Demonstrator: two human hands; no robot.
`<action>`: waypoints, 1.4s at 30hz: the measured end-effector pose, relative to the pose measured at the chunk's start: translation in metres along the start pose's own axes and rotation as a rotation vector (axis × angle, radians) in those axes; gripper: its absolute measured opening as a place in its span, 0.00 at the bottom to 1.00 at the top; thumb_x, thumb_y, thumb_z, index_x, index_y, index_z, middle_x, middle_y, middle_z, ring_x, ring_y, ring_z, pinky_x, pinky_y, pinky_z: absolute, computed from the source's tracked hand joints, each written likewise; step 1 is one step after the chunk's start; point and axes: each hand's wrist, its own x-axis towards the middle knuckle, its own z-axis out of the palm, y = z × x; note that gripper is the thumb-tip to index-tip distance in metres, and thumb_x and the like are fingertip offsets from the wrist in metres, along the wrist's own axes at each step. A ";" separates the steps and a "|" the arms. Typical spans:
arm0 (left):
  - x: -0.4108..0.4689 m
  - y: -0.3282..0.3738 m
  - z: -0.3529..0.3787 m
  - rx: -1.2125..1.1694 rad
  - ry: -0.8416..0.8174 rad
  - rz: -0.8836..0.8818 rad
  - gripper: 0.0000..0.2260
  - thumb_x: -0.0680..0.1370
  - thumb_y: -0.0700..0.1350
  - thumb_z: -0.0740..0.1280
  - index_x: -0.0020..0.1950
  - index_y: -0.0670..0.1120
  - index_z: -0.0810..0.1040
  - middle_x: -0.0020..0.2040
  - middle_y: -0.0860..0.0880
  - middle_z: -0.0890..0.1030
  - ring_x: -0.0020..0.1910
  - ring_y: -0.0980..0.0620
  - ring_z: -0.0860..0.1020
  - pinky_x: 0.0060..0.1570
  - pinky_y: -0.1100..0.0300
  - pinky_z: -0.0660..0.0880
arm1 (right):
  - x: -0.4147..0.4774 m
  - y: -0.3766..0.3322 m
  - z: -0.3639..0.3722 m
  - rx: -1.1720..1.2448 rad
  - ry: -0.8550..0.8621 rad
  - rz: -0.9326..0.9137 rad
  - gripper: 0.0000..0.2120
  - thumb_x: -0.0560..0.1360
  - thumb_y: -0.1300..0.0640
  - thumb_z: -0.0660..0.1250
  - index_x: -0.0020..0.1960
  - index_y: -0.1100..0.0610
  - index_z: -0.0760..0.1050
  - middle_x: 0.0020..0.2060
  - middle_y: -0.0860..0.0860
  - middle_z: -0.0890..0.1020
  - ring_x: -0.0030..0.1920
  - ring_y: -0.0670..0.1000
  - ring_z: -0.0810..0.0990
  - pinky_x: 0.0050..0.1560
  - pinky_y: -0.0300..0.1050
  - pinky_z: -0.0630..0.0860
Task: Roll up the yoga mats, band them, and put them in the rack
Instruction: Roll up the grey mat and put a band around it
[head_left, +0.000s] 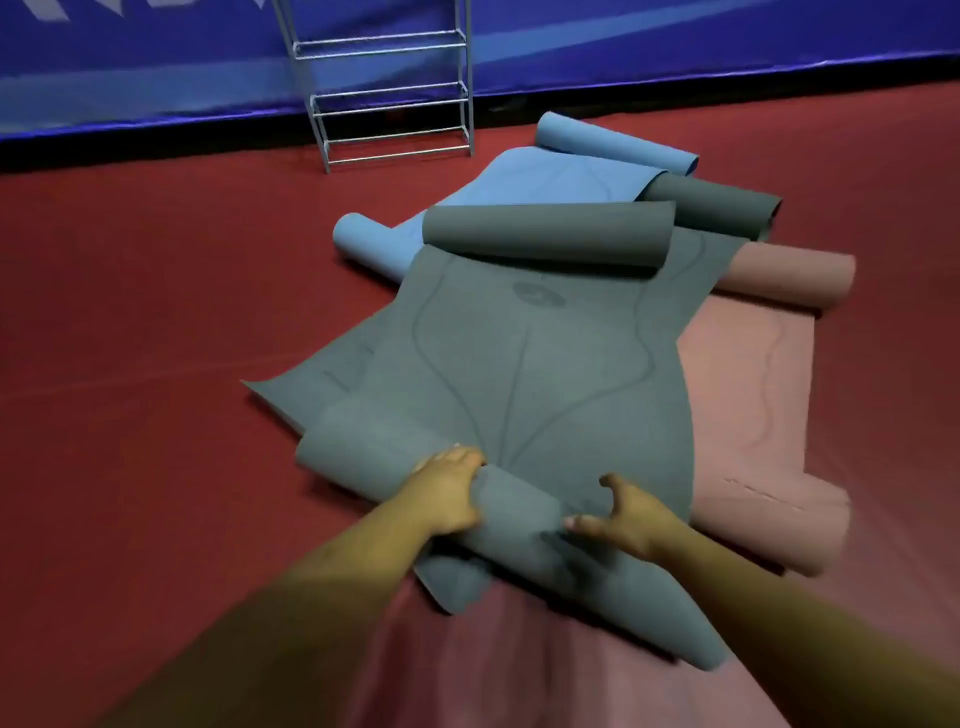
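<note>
Down on the red floor (130, 312), the grey mat (519, 364) lies spread over a pink mat (753, 389), its near end curled into a roll (519, 512). The left hand (447, 491) grips that roll, fingers (462, 458) wrapped over its top. The right hand (626, 514) is loose and spread, fingertips (575, 522) just touching the roll.

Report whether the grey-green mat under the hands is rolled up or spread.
Partly rolled. The grey-green mat curls into a roll at the left hand and right hand; its middle lies flat.
</note>
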 end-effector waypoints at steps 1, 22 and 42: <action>0.003 -0.001 0.010 0.065 -0.040 0.011 0.36 0.72 0.51 0.72 0.77 0.49 0.60 0.78 0.49 0.60 0.78 0.50 0.57 0.75 0.51 0.55 | 0.005 0.007 0.008 -0.007 -0.021 -0.002 0.52 0.67 0.36 0.75 0.79 0.59 0.57 0.75 0.56 0.68 0.73 0.55 0.69 0.70 0.44 0.66; -0.029 -0.028 0.044 0.453 -0.297 0.008 0.42 0.67 0.67 0.71 0.72 0.47 0.61 0.65 0.44 0.75 0.63 0.42 0.74 0.60 0.51 0.70 | -0.032 0.035 0.098 -0.500 0.099 -0.332 0.25 0.69 0.39 0.69 0.62 0.48 0.69 0.60 0.49 0.77 0.61 0.54 0.77 0.59 0.49 0.69; -0.118 -0.052 0.073 0.213 -0.159 0.108 0.37 0.66 0.79 0.56 0.63 0.56 0.76 0.58 0.51 0.81 0.60 0.49 0.77 0.60 0.55 0.72 | -0.080 0.061 0.108 -0.119 -0.096 -0.257 0.27 0.72 0.24 0.56 0.40 0.48 0.72 0.29 0.44 0.75 0.35 0.46 0.76 0.43 0.47 0.74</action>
